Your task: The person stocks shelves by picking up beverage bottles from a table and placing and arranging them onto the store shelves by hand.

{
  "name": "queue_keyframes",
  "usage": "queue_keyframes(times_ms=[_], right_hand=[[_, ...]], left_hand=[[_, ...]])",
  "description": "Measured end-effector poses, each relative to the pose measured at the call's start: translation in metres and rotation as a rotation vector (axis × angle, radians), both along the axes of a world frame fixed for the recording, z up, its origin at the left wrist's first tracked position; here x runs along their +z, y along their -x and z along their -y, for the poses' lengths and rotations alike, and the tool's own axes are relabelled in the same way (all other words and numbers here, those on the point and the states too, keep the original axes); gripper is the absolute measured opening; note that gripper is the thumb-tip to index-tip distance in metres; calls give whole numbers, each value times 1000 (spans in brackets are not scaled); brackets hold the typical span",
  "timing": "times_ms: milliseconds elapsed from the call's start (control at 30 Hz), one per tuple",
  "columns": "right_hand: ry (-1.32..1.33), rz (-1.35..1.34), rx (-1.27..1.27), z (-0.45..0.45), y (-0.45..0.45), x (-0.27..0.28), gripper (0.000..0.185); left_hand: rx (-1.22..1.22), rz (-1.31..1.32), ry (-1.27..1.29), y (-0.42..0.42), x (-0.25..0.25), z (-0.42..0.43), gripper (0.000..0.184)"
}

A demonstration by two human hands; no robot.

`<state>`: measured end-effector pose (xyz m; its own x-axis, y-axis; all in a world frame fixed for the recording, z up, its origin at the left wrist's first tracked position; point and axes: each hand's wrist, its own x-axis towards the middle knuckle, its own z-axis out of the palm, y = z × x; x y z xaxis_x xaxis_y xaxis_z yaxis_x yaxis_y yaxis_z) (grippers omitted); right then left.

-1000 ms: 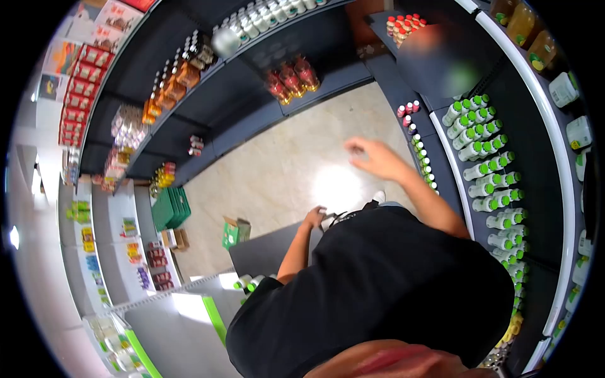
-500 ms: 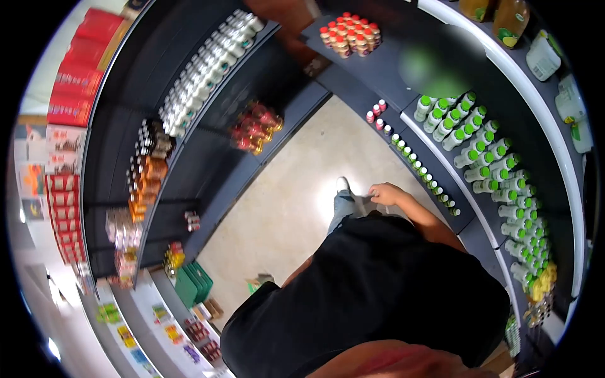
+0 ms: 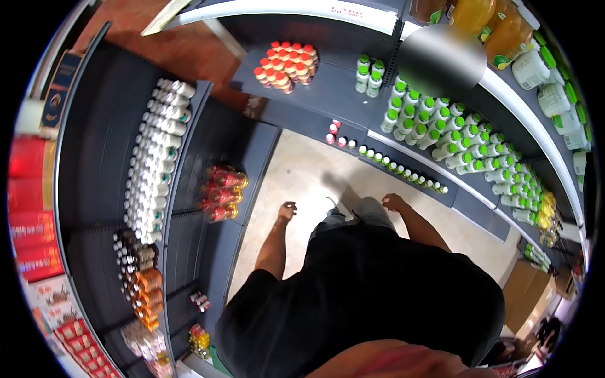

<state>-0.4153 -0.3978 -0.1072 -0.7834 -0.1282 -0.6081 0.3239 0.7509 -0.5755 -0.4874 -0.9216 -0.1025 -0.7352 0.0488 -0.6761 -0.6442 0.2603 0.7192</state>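
My left hand (image 3: 288, 210) hangs at the left of my body above the pale floor, its fingers loosely bent and a little apart, with nothing in it. On the other side, my right hand (image 3: 392, 202) hangs beside my leg, fingers relaxed and slightly curled, and I see no object in it. Neither hand touches a shelf. Nearest to the right hand is a row of small white-capped bottles (image 3: 401, 168) on the low shelf. Red packs with gold tops (image 3: 224, 193) stand on the lower left shelf, nearest to the left hand.
Dark shelving curves around both sides. It carries green-capped white bottles (image 3: 450, 135), red-capped bottles (image 3: 287, 65), white cans (image 3: 161, 160) and orange bottles (image 3: 149, 296). A cardboard box (image 3: 528, 295) stands behind at right. The tiled floor (image 3: 302, 164) lies ahead.
My view has turned, so the shelves have shifted and the right-hand shelving now lies more across the front. My left hand has come into view; my right hand still hangs at my side.
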Motion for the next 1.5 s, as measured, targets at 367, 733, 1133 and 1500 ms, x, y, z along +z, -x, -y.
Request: queue_keyframes(times_ms=[367, 733, 1133, 1500], right_hand=[[57, -56, -423, -8, 16, 17, 25], [338, -33, -1414, -44, -48, -15, 19], [294, 275, -1932, 227, -90, -3, 26], [449, 225, -2172, 367, 6, 46, 32]], left_hand=[[-501, 132, -63, 152, -36, -110, 20], [-1020, -617, 151, 311, 24, -275, 27], [-837, -931, 178, 535, 11, -425, 80], [-935, -883, 464, 542, 7, -447, 73]])
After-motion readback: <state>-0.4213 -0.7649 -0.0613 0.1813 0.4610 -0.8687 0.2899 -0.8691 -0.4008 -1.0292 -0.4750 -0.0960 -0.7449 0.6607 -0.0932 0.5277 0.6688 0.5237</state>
